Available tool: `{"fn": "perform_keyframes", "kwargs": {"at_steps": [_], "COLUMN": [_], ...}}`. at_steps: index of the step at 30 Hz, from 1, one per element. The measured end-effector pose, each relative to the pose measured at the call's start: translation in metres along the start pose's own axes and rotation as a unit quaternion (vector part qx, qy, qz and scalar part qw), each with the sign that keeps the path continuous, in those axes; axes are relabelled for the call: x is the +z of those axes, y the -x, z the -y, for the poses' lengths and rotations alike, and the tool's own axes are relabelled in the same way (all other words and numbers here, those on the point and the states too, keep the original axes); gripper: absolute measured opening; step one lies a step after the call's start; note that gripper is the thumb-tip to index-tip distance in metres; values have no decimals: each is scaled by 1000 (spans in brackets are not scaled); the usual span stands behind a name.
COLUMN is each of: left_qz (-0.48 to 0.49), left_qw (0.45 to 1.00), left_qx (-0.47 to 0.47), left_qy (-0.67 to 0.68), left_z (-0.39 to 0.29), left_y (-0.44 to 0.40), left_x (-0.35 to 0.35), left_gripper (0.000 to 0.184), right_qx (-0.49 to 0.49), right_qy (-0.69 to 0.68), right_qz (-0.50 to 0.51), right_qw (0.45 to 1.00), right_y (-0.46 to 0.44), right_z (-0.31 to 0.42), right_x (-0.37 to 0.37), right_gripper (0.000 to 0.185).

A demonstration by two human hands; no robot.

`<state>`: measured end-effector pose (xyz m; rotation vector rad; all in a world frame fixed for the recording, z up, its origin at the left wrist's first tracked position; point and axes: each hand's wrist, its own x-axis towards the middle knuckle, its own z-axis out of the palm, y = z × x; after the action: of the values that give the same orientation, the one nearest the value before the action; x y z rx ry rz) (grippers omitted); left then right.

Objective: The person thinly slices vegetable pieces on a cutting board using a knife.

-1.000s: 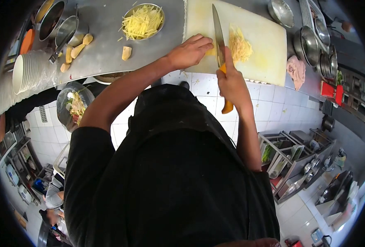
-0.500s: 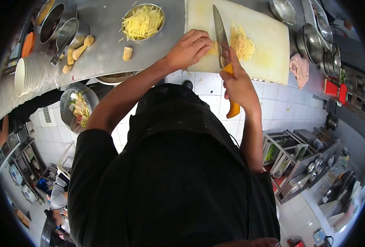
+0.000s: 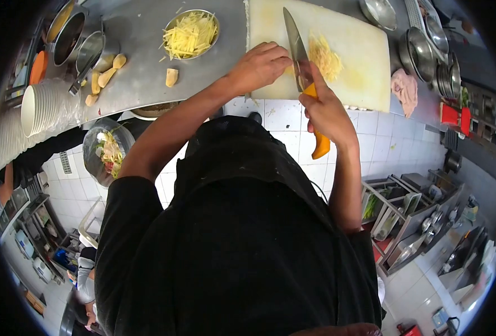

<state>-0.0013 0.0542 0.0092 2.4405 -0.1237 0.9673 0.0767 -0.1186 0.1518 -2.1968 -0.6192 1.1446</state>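
My right hand (image 3: 331, 116) is closed round the yellow handle of a chef's knife (image 3: 296, 46), its blade standing over the white cutting board (image 3: 365, 73). Curled fingers of my left hand (image 3: 263, 66) press on a piece of ginger (image 3: 289, 69), mostly hidden, just left of the blade. Thin ginger shreds (image 3: 325, 59) lie heaped on the board to the right of the knife. Left of the board stands a metal bowl (image 3: 217, 29) full of pale yellow ginger strips (image 3: 189, 36). A peeled ginger chunk (image 3: 171, 77) rests on the steel table below it.
At the left are more peeled ginger pieces (image 3: 107, 77), metal pots (image 3: 99, 47) and stacked white containers (image 3: 42, 106). A lined bin (image 3: 91, 159) with scraps stands beneath the table edge. A pink cloth (image 3: 404, 92) and metal bowls (image 3: 420, 55) are right of the board.
The view has shifted slightly, so the table and board appear a little further left. Both hands keep nearly the same place at the board, the knife still in my right hand.
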Motion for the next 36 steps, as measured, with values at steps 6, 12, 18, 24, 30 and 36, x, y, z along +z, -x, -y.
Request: {"fn": "perform_keyframes", "kwargs": {"at_steps": [6, 12, 18, 24, 30, 36], "left_qz": [29, 54, 47, 39, 67, 47], "left_qw": [1000, 998, 998, 998, 995, 997], "left_qx": [-9, -17, -49, -42, -53, -48], "left_qy": [7, 9, -17, 32, 46, 38], "left_z": [12, 15, 6, 0, 5, 6], "left_y": [11, 20, 20, 2, 4, 6], "left_x": [-22, -30, -31, -9, 2, 6], "left_gripper": [13, 13, 13, 11, 13, 15], "right_qx": [15, -87, -102, -89, -90, -108], "right_qy": [35, 109, 130, 169, 173, 183], "right_qz": [9, -45, -62, -70, -74, -86], "right_qw": [999, 989, 984, 979, 978, 973], "right_y": [1, -17, -20, -14, -13, -19], "right_z": [3, -34, -41, -32, -30, -38], "right_x": [-3, 18, 30, 36, 39, 43], "right_gripper": [75, 74, 73, 74, 74, 75]}}
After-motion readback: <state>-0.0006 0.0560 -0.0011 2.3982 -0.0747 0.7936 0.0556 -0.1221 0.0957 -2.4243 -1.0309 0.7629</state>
